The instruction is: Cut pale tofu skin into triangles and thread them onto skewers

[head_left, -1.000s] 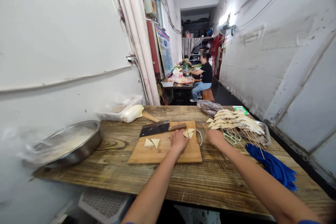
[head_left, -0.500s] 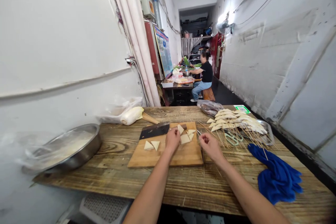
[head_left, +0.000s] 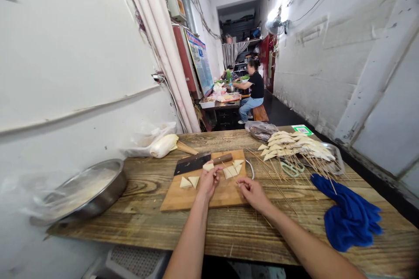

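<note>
Over the wooden cutting board [head_left: 183, 198], my left hand [head_left: 208, 182] is closed around a pale triangular tofu piece [head_left: 208, 167], which sticks up above the fingers. My right hand [head_left: 251, 192] is pinched at the board's right edge, on what looks like a thin bamboo skewer [head_left: 237, 182]; little of it shows. Two tofu triangles [head_left: 189, 182] lie left of my left hand. Several more pieces [head_left: 231, 171] lie between the hands, toward the back of the board. Behind them rests a cleaver [head_left: 193, 164] with a dark blade and wooden handle.
To the right are loose skewers [head_left: 273, 178], green-handled scissors [head_left: 292, 168], a pile of skewered tofu [head_left: 291, 144] on a metal tray [head_left: 340, 163], and a blue cloth [head_left: 352, 218]. A metal basin [head_left: 113, 183] and a pale cabbage [head_left: 164, 145] stand left. A co-worker [head_left: 253, 89] sits far back.
My left hand has drawn back and turned, bringing up a tofu triangle from beside the cleaver handle. My right hand has moved left and down, closer to the board.
</note>
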`<state>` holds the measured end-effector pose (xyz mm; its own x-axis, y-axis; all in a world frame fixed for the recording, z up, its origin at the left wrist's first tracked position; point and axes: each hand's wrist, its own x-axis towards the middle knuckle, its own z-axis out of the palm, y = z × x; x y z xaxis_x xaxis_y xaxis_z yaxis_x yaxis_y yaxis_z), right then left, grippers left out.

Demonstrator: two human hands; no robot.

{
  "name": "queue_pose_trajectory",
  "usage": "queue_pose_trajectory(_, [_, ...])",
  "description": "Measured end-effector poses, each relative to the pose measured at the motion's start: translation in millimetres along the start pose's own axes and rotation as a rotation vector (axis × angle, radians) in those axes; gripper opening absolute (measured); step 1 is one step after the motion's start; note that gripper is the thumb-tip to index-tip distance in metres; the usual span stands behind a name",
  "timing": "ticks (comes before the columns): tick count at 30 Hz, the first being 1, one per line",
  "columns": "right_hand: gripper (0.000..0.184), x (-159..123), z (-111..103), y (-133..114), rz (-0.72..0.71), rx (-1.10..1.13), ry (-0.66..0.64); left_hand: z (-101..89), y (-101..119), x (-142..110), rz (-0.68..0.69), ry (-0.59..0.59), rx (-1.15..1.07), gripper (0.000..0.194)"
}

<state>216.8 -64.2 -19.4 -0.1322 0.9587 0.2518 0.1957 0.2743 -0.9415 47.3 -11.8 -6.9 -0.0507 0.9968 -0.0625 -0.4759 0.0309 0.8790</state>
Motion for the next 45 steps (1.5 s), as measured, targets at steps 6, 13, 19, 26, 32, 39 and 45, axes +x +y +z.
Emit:
queue_pose_trajectory(6, [0.027,3,3,7,0.054,0.066,-0.003,-4.9,14,-1,-0.111,-0.107,-0.24,0.053])
queue_pose_trajectory(13, [0.03,2,3,6,0.085,0.076,-0.014,-13.3,9,1,-0.105,-0.066,-0.386,0.03])
queue_pose_trajectory(19, [0.027,-6,5,0,0.042,0.037,-0.04,-16.2,-5,3,-0.128,0.092,-0.465,0.011])
queue_pose_trajectory(26, [0.028,-9,7,2,-0.007,-0.039,-0.087,-15.0,-2,3,-0.191,0.137,-0.465,0.011])
queue_pose_trajectory(32, [0.028,-9,3,-6,-0.042,-0.06,-0.071,-18.1,-5,4,-0.169,0.102,-0.451,0.019])
queue_pose_trajectory(39, [0.025,-4,-37,-42,-0.186,-0.04,0.288,-20.3,-8,2,-0.148,0.043,-0.458,0.016])
queue_pose_trajectory(45, [0.031,-3,-38,-44,-0.083,0.301,-0.021,-20.0,-9,-1,-0.102,0.021,-0.455,0.02])
